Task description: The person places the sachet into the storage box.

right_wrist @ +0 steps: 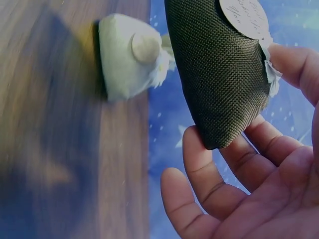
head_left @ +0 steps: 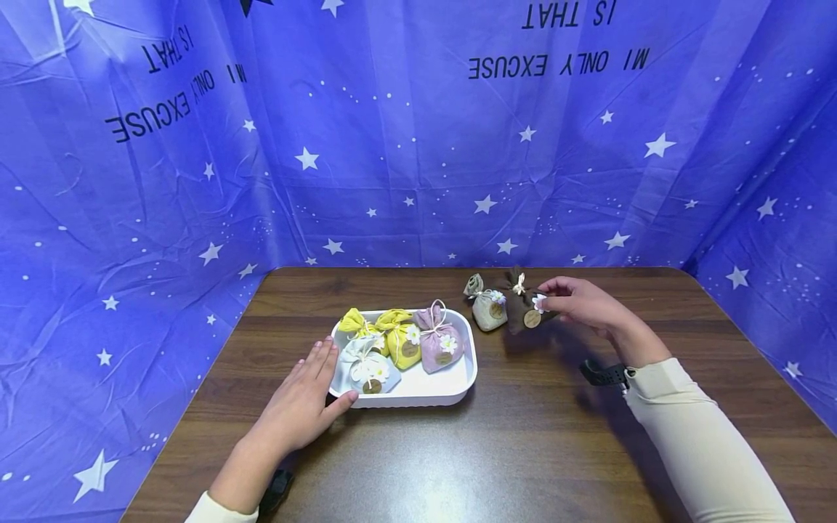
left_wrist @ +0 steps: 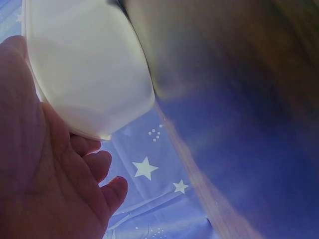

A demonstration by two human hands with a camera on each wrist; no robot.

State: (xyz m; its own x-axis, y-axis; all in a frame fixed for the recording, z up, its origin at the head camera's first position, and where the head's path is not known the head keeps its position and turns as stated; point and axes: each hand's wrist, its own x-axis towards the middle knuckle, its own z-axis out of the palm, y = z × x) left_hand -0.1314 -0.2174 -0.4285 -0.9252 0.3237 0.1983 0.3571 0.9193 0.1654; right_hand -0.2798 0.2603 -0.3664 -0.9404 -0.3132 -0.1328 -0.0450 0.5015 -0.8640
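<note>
My right hand pinches a dark brown drawstring sachet by its side, thumb near the white flower and fingers behind. In the right wrist view the woven brown sachet fills the space above the fingertips. Just left of it stands a grey-beige sachet, which no hand touches. My left hand rests against the left end of a white tray, fingers extended along the rim, thumb at the front corner. Inside the tray are two yellow sachets, a mauve sachet and a pale blue-grey sachet.
A dark wooden table carries everything. Behind it and at both sides hangs a blue curtain with white stars, close to the table's back edge. A black band circles the right wrist.
</note>
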